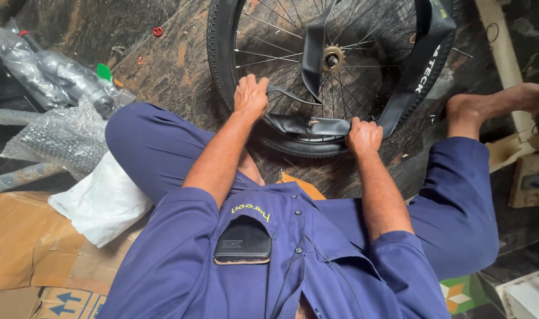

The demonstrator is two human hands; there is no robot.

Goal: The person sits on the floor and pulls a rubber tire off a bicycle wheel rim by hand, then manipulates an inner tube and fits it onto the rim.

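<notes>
Head view, looking straight down: bicycle wheel [331, 71] flat on the dark floor [163, 65] between the knees, so both arms reach the near rim. Left hand [250, 94] curled tight over the tyre [219, 53] edge, probably pinning it down. Right hand [363, 135] fisted on the black inner tube [308, 125], slack loop draped across the spokes, bare foot [494, 103] just beside the tyre, maybe bracing.

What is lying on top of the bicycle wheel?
A limp black inner tube drapes over the wheel, across spokes and hub. Left hand and right hand press it at the near rim, hiding that part.
</notes>
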